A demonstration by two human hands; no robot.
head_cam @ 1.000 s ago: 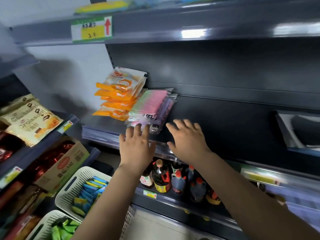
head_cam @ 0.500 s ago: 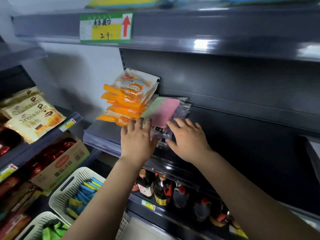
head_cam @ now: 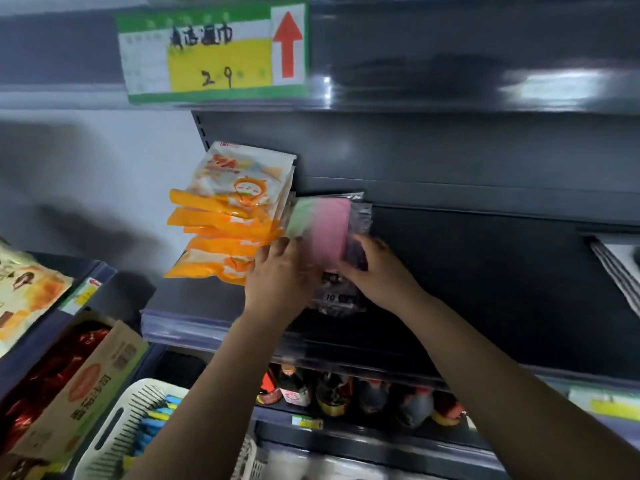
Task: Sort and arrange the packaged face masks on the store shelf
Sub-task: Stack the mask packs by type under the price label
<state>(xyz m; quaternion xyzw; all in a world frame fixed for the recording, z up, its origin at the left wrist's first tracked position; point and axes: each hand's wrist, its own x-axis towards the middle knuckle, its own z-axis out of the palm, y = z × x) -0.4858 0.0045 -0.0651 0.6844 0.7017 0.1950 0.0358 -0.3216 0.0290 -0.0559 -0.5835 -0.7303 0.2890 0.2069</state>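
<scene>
A stack of clear packs of pastel green-and-pink face masks (head_cam: 323,223) lies on the dark shelf (head_cam: 194,306), touching a taller pile of orange-and-white mask packs (head_cam: 235,216) on its left. My left hand (head_cam: 277,275) presses on the front left of the pastel stack, where it meets the orange pile. Gripping the same stack's right side is my right hand (head_cam: 377,271), its fingers curled over the plastic edge. The stack's lower front, printed with "10", shows between my hands.
A green-and-yellow price tag (head_cam: 211,50) hangs on the shelf above. Sauce bottles (head_cam: 332,393) line the shelf below. White baskets (head_cam: 131,431) and a cardboard box (head_cam: 69,386) stand lower left. Snack bags (head_cam: 24,289) sit far left. The dark shelf stretches bare to the right.
Both hands have reached forward from the shelf's front edge onto the pastel stack and now hold its two sides. The view has moved closer and shifted.
</scene>
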